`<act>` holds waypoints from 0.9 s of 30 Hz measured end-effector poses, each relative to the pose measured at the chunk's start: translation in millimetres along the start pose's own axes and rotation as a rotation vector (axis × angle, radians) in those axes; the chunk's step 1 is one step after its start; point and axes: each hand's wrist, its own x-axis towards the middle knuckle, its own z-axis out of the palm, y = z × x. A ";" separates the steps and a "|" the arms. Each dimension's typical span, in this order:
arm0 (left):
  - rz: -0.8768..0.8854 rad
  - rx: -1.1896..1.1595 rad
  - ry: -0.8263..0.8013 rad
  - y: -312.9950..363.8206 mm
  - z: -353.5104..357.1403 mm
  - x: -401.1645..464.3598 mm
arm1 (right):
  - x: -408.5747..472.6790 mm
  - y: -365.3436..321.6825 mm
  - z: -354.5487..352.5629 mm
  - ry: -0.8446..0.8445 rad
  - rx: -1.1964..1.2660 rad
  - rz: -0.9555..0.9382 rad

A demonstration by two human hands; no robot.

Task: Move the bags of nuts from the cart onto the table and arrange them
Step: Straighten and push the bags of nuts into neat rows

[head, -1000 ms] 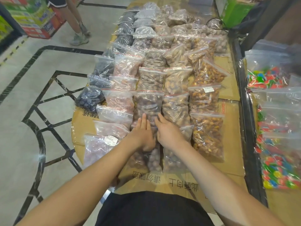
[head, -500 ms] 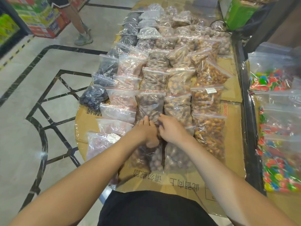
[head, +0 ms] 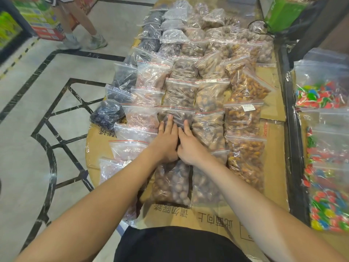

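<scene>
Fingers flat on nut bag; bag's lower half hidden.

bystander: cut off above the legs by top edge | candy bags: cropped at right edge (far ones blurred) | bag label: print too small

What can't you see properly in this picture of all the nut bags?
- Head view: the bag under the left hand and right hand is partly covered by them, so how they grip it is unclear.
- The white label on a bag is too small to read.
- The cart is out of frame.
- The candy bags are cut off by the right edge.
- The bystander is cut off by the top edge.
</scene>
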 end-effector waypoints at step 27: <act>0.064 0.013 0.150 19.9 -0.6 -46.7 | -66.2 -4.0 4.2 0.306 0.106 -0.062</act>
